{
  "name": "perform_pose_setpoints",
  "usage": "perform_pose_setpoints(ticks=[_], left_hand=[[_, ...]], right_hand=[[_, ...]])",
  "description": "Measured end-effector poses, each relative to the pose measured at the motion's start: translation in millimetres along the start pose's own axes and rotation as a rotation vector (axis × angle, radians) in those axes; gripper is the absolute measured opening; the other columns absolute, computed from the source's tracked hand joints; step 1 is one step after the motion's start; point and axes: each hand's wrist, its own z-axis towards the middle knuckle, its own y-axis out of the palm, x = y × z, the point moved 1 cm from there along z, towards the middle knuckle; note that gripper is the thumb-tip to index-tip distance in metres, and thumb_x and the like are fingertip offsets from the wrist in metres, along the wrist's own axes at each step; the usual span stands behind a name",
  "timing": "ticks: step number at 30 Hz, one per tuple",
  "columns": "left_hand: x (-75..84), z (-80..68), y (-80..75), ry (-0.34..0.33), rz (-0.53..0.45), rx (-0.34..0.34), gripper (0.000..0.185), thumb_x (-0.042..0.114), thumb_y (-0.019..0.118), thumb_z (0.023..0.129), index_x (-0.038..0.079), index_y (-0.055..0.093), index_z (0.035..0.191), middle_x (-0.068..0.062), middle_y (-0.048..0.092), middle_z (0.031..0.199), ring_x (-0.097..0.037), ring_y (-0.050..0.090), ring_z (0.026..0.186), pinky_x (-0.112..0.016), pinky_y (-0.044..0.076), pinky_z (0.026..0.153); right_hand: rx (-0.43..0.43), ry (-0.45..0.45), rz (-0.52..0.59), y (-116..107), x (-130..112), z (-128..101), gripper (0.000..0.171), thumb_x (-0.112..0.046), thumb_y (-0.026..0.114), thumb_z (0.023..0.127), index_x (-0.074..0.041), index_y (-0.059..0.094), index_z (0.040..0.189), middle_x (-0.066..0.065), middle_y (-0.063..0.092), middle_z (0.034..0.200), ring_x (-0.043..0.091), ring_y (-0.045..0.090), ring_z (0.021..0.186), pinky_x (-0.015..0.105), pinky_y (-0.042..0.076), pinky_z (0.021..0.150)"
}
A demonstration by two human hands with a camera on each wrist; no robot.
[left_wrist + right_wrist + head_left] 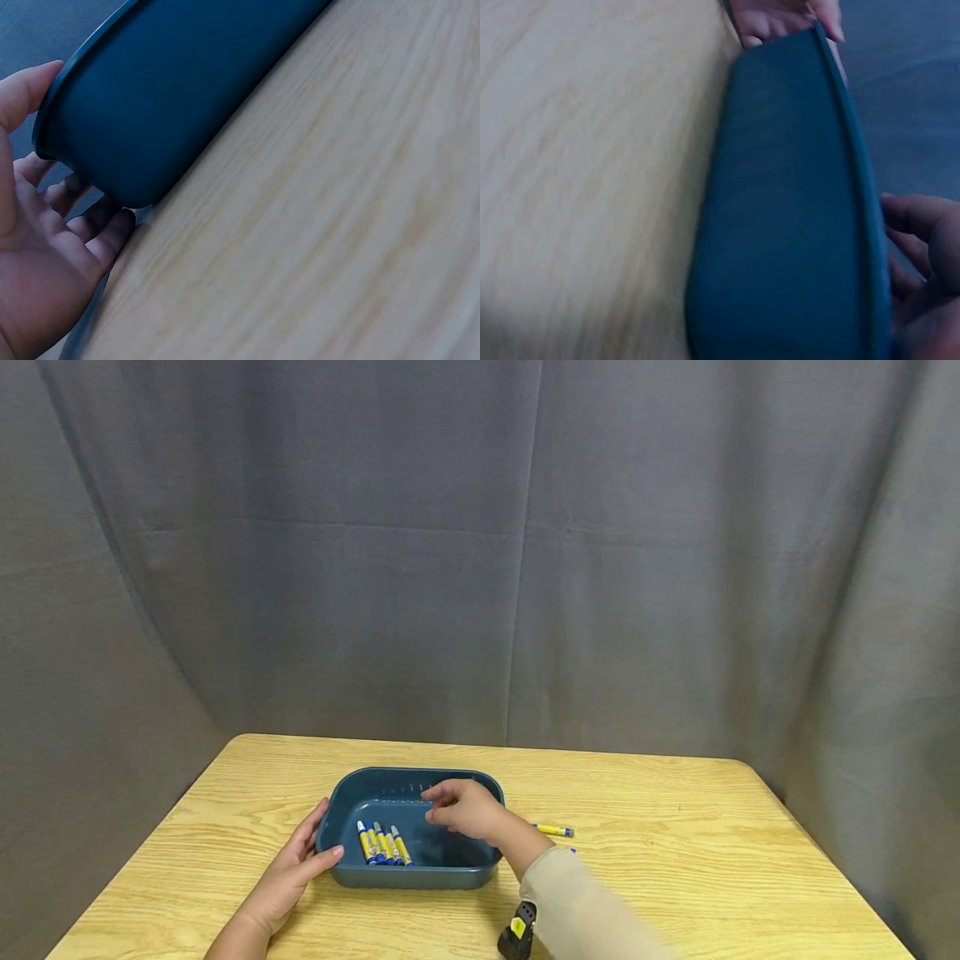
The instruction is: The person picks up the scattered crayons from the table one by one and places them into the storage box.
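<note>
Over the tub (405, 878), in the head view, we see the right hand (472, 812) with loosely parted fingers, apparently holding nothing; crayons (387, 847) lie inside, left of them, another crayon (555, 831) on the worktop (712, 852), right. From the left wrist, we see the left hand (45, 247) gripping the tub's end. From the right, we see bent fingers beside the rim.

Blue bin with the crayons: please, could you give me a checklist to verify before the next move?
1. Blue bin upright on the table: ok.
2. Left hand holding the bin's left end: ok.
3. Inside crayons within the bin walls: ok.
4. Right hand over the bin, no crayon visible in it: ok.
5. All crayons inside: not ok, an outside crayon lies right of the bin.
6. Number outside: cannot tell, the right sleeve may hide some.
</note>
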Motion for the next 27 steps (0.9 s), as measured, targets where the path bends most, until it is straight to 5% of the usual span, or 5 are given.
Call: perform_pose_setpoints(ticks=[3,10,16,23,27], left_hand=[[0.8,-0.7,-0.9,-0.008,0.003,0.001,0.079,0.015,0.059,0.095,0.014,0.012,0.159,-0.019,0.016,0.163,0.021,0.036,0.116,-0.001,0.032,0.089],[1.0,-1.2,-2.4,-0.032,-0.004,-0.004,0.08,0.015,0.059,0.096,0.012,0.01,0.159,-0.018,0.01,0.164,-0.035,0.017,0.148,0.001,0.031,0.086],[1.1,-1.9,-4.1,-0.048,0.002,-0.005,0.08,0.016,0.059,0.096,0.014,0.009,0.159,-0.017,0.011,0.165,-0.02,0.027,0.146,0.001,0.03,0.086],[0.5,-2.1,-5.9,-0.038,-0.002,-0.011,0.08,0.015,0.058,0.096,0.013,0.008,0.159,-0.018,0.009,0.165,-0.037,0.013,0.149,0.002,0.031,0.086],[-0.1,-2.8,-6.8,-0.04,-0.001,-0.008,0.08,0.016,0.058,0.096,0.014,0.009,0.159,-0.017,0.01,0.165,-0.024,0.025,0.146,0.001,0.031,0.087]], right_hand=[[-0.001,-0.035,0.001,-15.0,1.3,-5.5,0.035,-0.012,0.065,0.092,-0.002,0.064,0.126,0.009,0.066,0.101,0.011,0.058,0.081,0.036,0.054,0.076],[0.066,-0.058,-0.016,-50.3,10.3,-17.4,0.034,-0.014,0.064,0.094,-0.003,0.063,0.126,0.011,0.065,0.103,0.012,0.055,0.08,0.035,0.051,0.075],[0.141,-0.022,-0.046,-77.6,26.4,-31.5,0.036,-0.014,0.064,0.093,-0.003,0.062,0.127,0.013,0.064,0.108,0.015,0.059,0.088,0.032,0.052,0.078],[0.182,0.033,-0.033,-91.6,53.4,-45.4,0.034,-0.012,0.063,0.094,-0.002,0.062,0.126,0.013,0.063,0.109,0.015,0.058,0.089,0.031,0.051,0.077],[0.209,0.059,-0.035,-94.8,66.9,-51.4,0.035,-0.01,0.063,0.093,0.001,0.061,0.126,0.014,0.063,0.109,0.017,0.058,0.091,0.032,0.051,0.078]])
